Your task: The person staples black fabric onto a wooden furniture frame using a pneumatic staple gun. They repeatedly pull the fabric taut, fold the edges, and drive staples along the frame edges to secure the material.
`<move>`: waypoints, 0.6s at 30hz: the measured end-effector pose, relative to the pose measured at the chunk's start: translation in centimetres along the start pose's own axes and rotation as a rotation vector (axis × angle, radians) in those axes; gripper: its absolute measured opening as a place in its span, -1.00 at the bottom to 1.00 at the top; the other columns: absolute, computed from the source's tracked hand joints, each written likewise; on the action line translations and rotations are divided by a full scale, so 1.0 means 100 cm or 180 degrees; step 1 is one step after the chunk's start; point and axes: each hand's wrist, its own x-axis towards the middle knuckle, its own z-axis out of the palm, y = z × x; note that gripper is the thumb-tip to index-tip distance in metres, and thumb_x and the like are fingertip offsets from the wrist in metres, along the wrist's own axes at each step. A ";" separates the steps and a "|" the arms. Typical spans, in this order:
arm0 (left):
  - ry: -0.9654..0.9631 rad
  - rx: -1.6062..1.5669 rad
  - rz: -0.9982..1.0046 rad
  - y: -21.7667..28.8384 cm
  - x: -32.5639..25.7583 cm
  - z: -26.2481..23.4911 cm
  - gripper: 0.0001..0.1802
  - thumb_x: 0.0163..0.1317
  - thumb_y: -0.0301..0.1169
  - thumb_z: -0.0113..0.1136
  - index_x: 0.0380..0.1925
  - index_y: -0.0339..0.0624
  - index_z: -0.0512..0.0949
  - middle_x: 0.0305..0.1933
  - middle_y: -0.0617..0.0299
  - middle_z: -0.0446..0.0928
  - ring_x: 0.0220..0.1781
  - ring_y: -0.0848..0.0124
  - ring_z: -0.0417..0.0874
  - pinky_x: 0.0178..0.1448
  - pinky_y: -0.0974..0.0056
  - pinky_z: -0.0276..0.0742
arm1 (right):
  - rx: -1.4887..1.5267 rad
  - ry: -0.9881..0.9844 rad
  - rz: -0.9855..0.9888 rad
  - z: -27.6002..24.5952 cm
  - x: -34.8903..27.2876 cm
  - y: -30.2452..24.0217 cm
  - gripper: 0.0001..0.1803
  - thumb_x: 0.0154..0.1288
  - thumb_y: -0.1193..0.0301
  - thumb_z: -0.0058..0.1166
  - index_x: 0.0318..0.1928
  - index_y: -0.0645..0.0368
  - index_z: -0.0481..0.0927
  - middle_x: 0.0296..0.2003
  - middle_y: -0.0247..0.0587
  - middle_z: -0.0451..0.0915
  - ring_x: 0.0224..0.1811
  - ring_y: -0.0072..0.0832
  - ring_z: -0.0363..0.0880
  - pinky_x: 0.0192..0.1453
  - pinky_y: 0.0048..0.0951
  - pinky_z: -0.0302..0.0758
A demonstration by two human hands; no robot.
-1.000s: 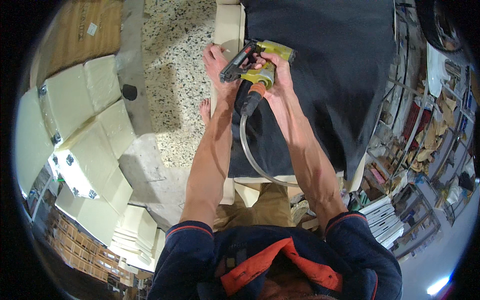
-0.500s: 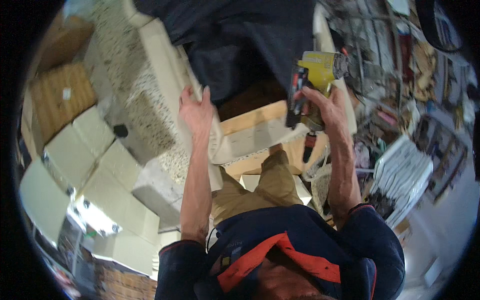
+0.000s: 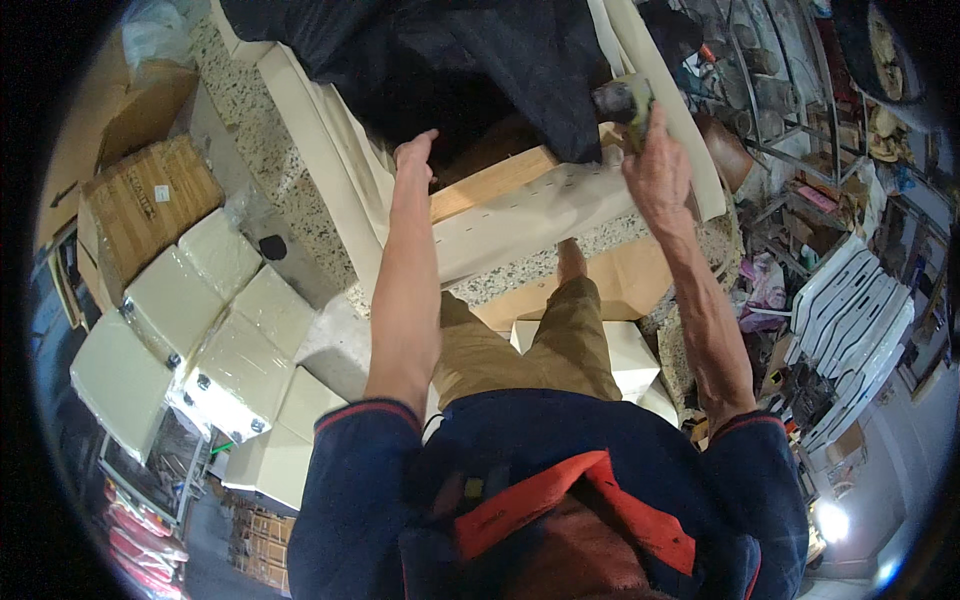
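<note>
A cloth (image 3: 480, 70) lies on the far part of the frame (image 3: 500, 180). Cushions (image 3: 200, 330) sit left, a box (image 3: 150, 200) beyond them. Shelves (image 3: 800, 110) stand far right.

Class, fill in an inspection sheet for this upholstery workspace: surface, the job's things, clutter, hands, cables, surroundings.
Surface: cream upholstered furniture frame with a bare wooden rail.
Job's things: black fabric sheet draped over the frame; yellow-green staple gun.
Clutter: cream plastic-wrapped cushions; brown cardboard box.
Hands: left hand at the black fabric's edge; right hand gripping the staple gun.
Cables: nothing seen.
Surroundings: speckled floor; crowded metal shelving.
</note>
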 end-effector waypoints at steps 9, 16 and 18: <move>-0.0012 -0.2141 -0.0236 -0.001 0.130 0.013 0.03 0.12 -0.22 0.53 0.50 -0.31 0.17 0.58 -0.09 0.27 0.56 -0.09 0.31 0.55 -0.35 0.14 | -0.0160 -0.0695 -0.0101 0.036 -0.015 -0.048 -0.05 0.15 0.45 0.36 0.50 0.28 0.14 -0.12 0.18 0.68 -0.19 0.08 0.74 -0.16 0.01 0.64; -0.0349 -0.2372 -0.0134 0.005 0.137 0.013 -0.21 0.19 -0.26 0.45 0.40 -0.21 0.40 0.52 0.00 0.39 0.50 -0.04 0.42 0.51 -0.31 0.25 | -0.0296 -0.0684 -0.0169 0.039 -0.013 -0.050 -0.24 0.18 0.56 0.17 0.41 0.28 0.25 -0.16 0.17 0.68 -0.21 0.11 0.72 -0.14 0.07 0.60; -0.0240 -0.2367 -0.0051 0.018 0.139 0.011 -0.25 0.18 -0.34 0.47 0.36 -0.28 0.43 0.26 -0.06 0.62 0.24 -0.09 0.65 0.39 -0.32 0.43 | -0.0141 -0.0753 -0.0261 0.024 -0.013 -0.050 -0.21 0.14 0.58 0.20 0.42 0.24 0.25 -0.17 0.18 0.68 -0.21 0.13 0.72 -0.15 0.08 0.58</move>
